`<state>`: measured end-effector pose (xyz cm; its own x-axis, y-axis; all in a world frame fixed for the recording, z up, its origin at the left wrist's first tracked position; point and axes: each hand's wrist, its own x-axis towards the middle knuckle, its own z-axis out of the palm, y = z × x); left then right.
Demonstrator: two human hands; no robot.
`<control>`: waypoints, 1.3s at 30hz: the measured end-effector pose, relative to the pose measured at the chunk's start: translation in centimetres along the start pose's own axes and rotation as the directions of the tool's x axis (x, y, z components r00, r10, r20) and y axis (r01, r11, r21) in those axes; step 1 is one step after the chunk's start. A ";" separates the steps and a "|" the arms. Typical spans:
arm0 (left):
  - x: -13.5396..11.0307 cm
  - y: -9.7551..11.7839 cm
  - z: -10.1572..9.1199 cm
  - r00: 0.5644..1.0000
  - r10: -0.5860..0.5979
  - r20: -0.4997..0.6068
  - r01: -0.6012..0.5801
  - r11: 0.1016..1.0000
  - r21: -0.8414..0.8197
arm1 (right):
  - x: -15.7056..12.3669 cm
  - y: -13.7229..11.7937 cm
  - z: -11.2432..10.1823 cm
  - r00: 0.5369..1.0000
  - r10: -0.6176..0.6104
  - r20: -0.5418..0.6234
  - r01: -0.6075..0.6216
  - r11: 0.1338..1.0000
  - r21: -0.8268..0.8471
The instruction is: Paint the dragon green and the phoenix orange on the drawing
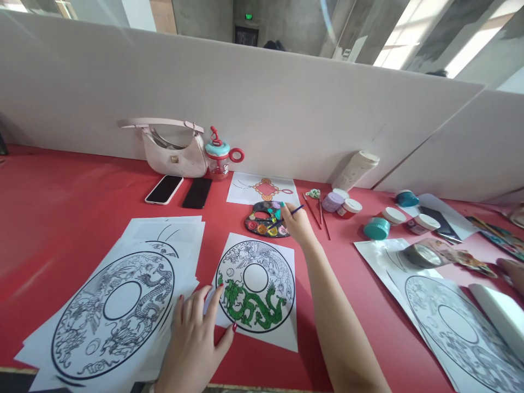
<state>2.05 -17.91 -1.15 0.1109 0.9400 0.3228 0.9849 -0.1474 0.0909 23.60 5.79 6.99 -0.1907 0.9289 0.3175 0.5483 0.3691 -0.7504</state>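
My left hand covered the near left edge of the dragon sheet; the tip of the paintbrush was lost against the palette; the stack of prints ran off the near edge.

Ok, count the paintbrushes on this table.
3. A blue brush in the right hand, tip at the palette; two red brushes lying on the table just right of it. More may hide in the far-right clutter.

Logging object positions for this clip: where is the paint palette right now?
In the head view, the paint palette lies centre on the red table, between the dragon sheet and the knot drawing, where the right hand dips a brush.
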 end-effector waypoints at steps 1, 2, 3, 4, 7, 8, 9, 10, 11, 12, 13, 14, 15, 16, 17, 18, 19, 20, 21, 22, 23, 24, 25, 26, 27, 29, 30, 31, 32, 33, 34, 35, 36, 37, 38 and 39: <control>0.0 0.0 0.0 1.000 0.002 0.001 -0.002 1.000 -0.001 | 0.0 0.1 0.0 1.000 0.002 -0.012 -0.002 1.000 -0.002; 0.0 0.0 0.1 1.000 0.005 0.001 -0.005 1.000 -0.002 | 0.0 0.1 0.0 1.000 -0.003 -0.010 0.003 1.000 -0.003; 0.0 0.0 0.1 1.000 0.007 0.002 -0.007 1.000 -0.003 | 0.0 0.1 0.0 1.000 -0.010 0.006 0.010 1.000 0.002; 0.0 0.0 0.1 1.000 0.008 0.001 -0.008 1.000 -0.004 | 0.0 0.1 0.0 0.999 -0.015 0.032 0.015 1.000 0.012; 0.0 -0.1 0.0 1.000 0.002 0.005 -0.002 1.000 -0.006 | 0.0 0.1 0.0 0.998 0.008 0.066 -0.011 0.999 0.048; 0.0 -0.1 0.0 1.000 0.000 0.008 0.000 1.000 -0.006 | 0.0 0.1 0.0 0.999 0.027 0.045 -0.029 0.999 0.046; 0.0 -0.1 -0.1 1.000 -0.002 0.012 0.002 1.000 -0.006 | 0.0 0.1 -0.1 0.999 0.042 0.010 -0.043 0.999 0.034; 0.0 0.0 -0.1 1.000 -0.004 0.016 0.004 1.000 -0.006 | 0.0 0.1 -0.2 0.999 0.048 -0.019 -0.047 0.999 0.018; 0.0 0.0 -0.1 1.000 -0.005 0.021 0.005 1.000 -0.006 | 0.0 0.1 -0.2 0.999 0.043 -0.030 -0.043 0.999 0.007; 0.0 0.0 -0.1 1.000 -0.007 0.025 0.007 1.000 -0.005 | 0.0 0.0 -0.2 0.999 0.032 -0.020 -0.032 0.999 0.009; 0.0 0.0 -0.1 1.000 -0.007 0.028 0.007 1.000 -0.005 | 0.0 0.0 -0.2 1.000 0.020 0.007 -0.020 1.000 0.022; 0.0 0.0 -0.1 1.000 -0.007 0.028 0.007 1.000 -0.005 | 0.0 0.0 -0.2 0.999 0.011 0.039 -0.012 0.999 0.042; 0.1 0.0 -0.1 1.000 -0.006 0.024 0.007 1.000 -0.006 | 0.0 0.0 -0.2 0.998 0.009 0.067 -0.013 0.998 0.061; 0.1 0.0 -0.1 1.000 -0.007 0.023 0.007 1.000 -0.008 | 0.0 0.1 -0.2 0.997 0.016 0.074 -0.021 0.997 0.068; 0.0 0.0 -0.1 1.000 -0.006 0.022 0.006 1.000 -0.010 | 0.0 0.1 -0.2 0.998 0.028 0.061 -0.032 0.998 0.060; 0.0 0.0 -0.1 1.000 -0.007 0.021 0.007 1.000 -0.011 | 0.0 0.1 -0.3 0.999 0.039 0.031 -0.040 0.998 0.040; 0.0 -0.1 -0.1 1.000 -0.008 0.023 0.009 1.000 -0.010 | 0.0 0.2 -0.3 0.999 0.044 -0.004 -0.044 0.999 0.015; 0.0 -0.1 0.0 1.000 -0.009 0.025 0.009 1.000 -0.007 | 0.0 0.2 -0.3 0.999 0.040 -0.030 -0.040 0.999 -0.004; 0.0 -0.1 0.0 1.000 -0.007 0.027 0.007 1.000 -0.004 | 0.0 0.2 -0.2 0.999 0.031 -0.035 -0.032 0.999 -0.011; 0.0 -0.1 0.0 1.000 -0.004 0.028 0.004 1.000 -0.001 | 0.0 0.2 -0.2 1.000 0.022 -0.019 -0.022 1.000 -0.005; 0.0 -0.1 0.0 1.000 0.000 0.027 0.000 1.000 0.000 | 0.0 0.2 -0.2 1.000 0.017 0.011 -0.017 1.000 0.015; 0.0 0.0 -0.1 1.000 0.003 0.024 -0.003 1.000 0.000 | 0.0 0.2 -0.1 0.999 0.017 0.041 -0.019 0.999 0.039; 0.0 0.0 -0.1 1.000 0.004 0.023 -0.004 1.000 0.000 | 0.0 0.3 -0.1 0.998 0.025 0.060 -0.029 0.998 0.058; 0.1 0.0 -0.1 1.000 0.003 0.022 -0.003 1.000 0.000 | 0.0 0.3 -0.1 0.998 0.036 0.054 -0.040 0.997 0.064; 0.1 0.0 -0.1 1.000 0.001 0.021 -0.001 1.000 -0.001 | 0.0 0.3 -0.1 0.999 0.046 0.028 -0.048 0.997 0.054; 0.1 0.1 -0.1 1.000 0.000 0.017 0.000 1.000 -0.002 | 0.0 0.3 -0.2 0.998 0.051 -0.046 -0.050 0.999 0.009; 0.1 0.1 -0.2 1.000 0.001 0.011 -0.001 1.000 -0.002 | 0.0 0.3 -0.3 0.997 0.044 -0.069 -0.045 0.999 -0.011; 0.1 0.1 -0.2 1.000 0.004 0.006 -0.004 1.000 -0.003 | 0.0 0.3 -0.3 0.997 0.033 -0.069 -0.034 0.999 -0.018; 0.1 0.1 -0.2 1.000 0.005 0.002 -0.005 1.000 -0.004 | 0.0 0.2 -0.2 0.999 0.021 -0.043 -0.021 1.000 -0.010; 0.1 0.1 -0.2 1.000 0.003 0.001 -0.003 1.000 -0.006 | 0.0 0.2 -0.2 1.000 0.012 -0.007 -0.012 1.000 0.012; 0.1 0.1 -0.2 1.000 0.001 0.003 -0.001 1.000 -0.008 | 0.0 0.2 -0.2 1.000 0.008 0.029 -0.009 0.999 0.040; 0.1 0.1 -0.2 1.000 -0.004 0.006 0.004 1.000 -0.011 | 0.0 0.2 -0.2 0.999 0.010 0.051 -0.013 0.998 0.060; 0.1 0.0 -0.2 1.000 -0.007 0.011 0.007 1.000 -0.013 | 0.0 0.3 -0.2 0.999 0.020 0.051 -0.024 0.998 0.066; 0.1 0.0 -0.2 1.000 -0.006 0.015 0.007 1.000 -0.015 | 0.0 0.3 -0.2 0.999 0.035 0.026 -0.037 0.998 0.055; 0.1 0.0 -0.2 1.000 -0.005 0.017 0.006 1.000 -0.016 | 0.0 0.3 -0.2 0.999 0.048 -0.015 -0.048 0.998 0.029; 0.1 0.0 -0.2 1.000 -0.003 0.018 0.003 1.000 -0.014 | 0.0 0.3 -0.2 0.997 0.051 -0.051 -0.051 0.999 -0.001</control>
<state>2.05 -17.90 -0.95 0.1108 0.9457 0.3055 0.9832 -0.1492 0.1053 23.97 5.92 6.89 -0.1205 0.9436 0.3084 0.5577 0.3213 -0.7653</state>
